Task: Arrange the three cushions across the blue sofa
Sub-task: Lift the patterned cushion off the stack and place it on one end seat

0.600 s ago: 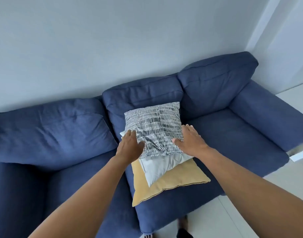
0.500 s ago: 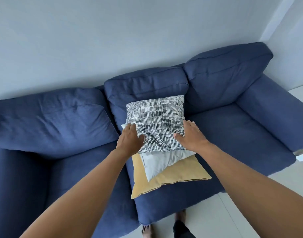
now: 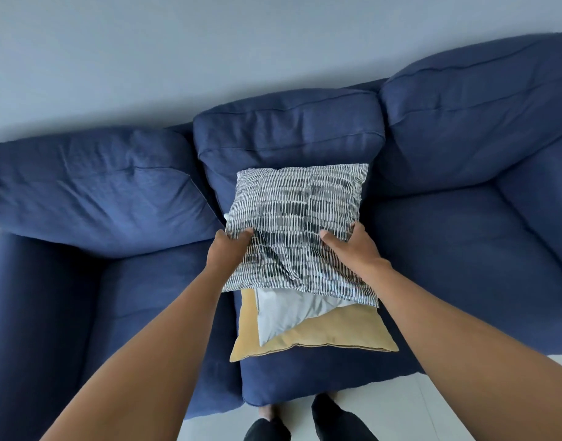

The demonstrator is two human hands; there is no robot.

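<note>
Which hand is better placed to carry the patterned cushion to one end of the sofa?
Neither clearly: the left hand and right hand each grip a side of the patterned cushion, which sits centred on the sofa.

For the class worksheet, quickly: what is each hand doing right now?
Left hand: closed on the patterned cushion's left edge.
Right hand: closed on the same cushion's right side.

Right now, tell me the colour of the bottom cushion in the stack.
The bottom cushion is mustard yellow, seen in the head view.
</note>
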